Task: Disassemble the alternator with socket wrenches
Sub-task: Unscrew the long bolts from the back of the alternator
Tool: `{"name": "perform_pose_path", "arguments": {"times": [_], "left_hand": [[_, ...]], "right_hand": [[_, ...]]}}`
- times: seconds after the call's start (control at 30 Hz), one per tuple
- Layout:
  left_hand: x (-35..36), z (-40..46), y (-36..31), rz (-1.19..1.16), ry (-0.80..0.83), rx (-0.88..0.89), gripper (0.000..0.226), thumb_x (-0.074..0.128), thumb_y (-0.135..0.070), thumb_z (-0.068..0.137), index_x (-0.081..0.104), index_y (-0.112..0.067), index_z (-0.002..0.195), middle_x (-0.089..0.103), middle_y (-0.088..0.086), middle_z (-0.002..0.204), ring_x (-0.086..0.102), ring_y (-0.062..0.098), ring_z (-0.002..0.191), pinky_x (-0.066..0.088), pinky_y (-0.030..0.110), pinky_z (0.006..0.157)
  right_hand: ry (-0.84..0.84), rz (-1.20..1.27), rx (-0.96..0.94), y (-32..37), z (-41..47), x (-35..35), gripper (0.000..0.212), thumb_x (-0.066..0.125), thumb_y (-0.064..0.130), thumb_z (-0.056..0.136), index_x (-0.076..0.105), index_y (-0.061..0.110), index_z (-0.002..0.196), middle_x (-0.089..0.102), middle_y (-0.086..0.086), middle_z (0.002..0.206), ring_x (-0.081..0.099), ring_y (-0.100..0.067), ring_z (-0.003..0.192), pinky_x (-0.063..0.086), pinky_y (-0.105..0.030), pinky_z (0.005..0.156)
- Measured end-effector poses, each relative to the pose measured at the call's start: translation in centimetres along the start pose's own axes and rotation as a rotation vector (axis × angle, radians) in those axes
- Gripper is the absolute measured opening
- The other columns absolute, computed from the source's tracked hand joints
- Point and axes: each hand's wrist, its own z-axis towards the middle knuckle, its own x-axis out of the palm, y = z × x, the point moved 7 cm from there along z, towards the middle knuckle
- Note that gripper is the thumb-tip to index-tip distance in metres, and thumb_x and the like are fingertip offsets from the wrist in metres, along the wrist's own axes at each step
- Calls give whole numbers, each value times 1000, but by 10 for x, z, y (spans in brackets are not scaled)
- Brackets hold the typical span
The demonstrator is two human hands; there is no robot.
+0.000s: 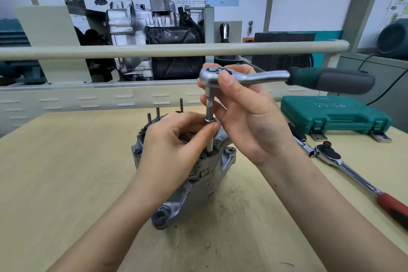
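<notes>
A grey cast alternator (205,179) stands on the wooden table (66,183), with three studs sticking up at its far side. A socket wrench (260,77) with a green and grey handle sits above it, its extension bar and long socket (209,134) pointing straight down onto the alternator's top. My right hand (247,117) grips the wrench head and the upper bar, thumb over the head. My left hand (174,139) pinches the extension bar at its collar with thumb and forefinger.
A shut green tool case (335,115) lies at the right rear of the table. A second ratchet with a red handle (353,174) and a loose extension (302,141) lie to the right. A rail and an engine display stand behind the table.
</notes>
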Motion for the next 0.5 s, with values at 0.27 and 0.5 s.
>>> {"name": "perform_pose_path", "arguments": {"times": [0.27,0.5], "left_hand": [[4,-1,5,26,69,-17,15,58,-29,79,59,-44,84,66,-4,74,60,9,74,47,19,68],[2,-1,5,26,41,-4,12,62,-28,76,59,-39,76,65,-15,67,59,7,70,45,18,65]], "right_hand": [[62,-98,90,-9,3,5,35,45,38,73,61,11,88,71,5,83,66,-7,79,48,-19,74],[73,-19,129,-12,1,8,50,49,37,71,48,9,112,70,6,82,66,-7,73,48,-20,72]]}}
